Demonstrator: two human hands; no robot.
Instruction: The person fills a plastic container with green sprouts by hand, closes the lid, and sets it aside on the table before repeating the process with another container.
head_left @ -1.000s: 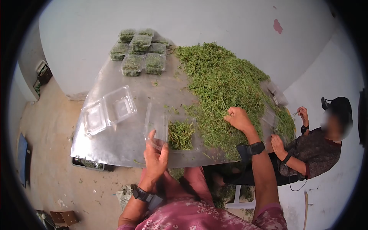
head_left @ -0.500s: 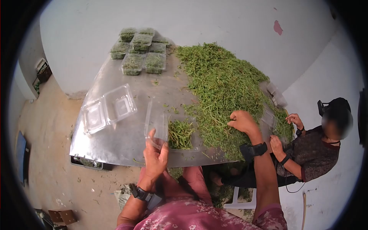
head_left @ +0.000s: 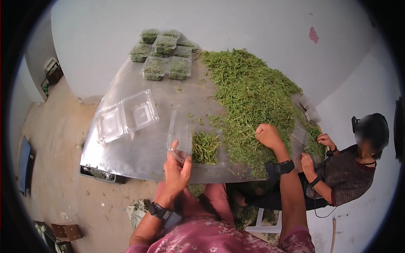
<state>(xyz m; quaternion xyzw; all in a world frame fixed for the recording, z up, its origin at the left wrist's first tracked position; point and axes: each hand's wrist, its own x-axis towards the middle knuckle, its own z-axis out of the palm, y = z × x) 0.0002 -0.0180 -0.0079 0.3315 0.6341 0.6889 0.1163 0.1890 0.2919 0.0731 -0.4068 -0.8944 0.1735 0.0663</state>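
My left hand (head_left: 176,168) is closed on the near edge of a clear plastic clamshell box (head_left: 171,130), its lid raised on the left. Leafy green stems (head_left: 205,147) partly fill the base of this box, which rests on the metal table. My right hand (head_left: 268,135) is over the large heap of green stems (head_left: 253,92), fingers curled together. Whatever those fingers grip is hidden. Left of the box in my hand lies another open clamshell box (head_left: 126,116), with nothing in it.
Filled clear boxes (head_left: 164,44) are stacked at the back of the metal table (head_left: 139,156). A co-worker (head_left: 344,177) sits at the right, both hands by the heap. More clear boxes (head_left: 310,109) stand behind the heap. Below the left table edge is a dark crate (head_left: 101,174).
The view has shifted slightly, so the table appears a little further right. My right hand's fingers look more curled in over the heap. My left hand keeps its grip on the box.
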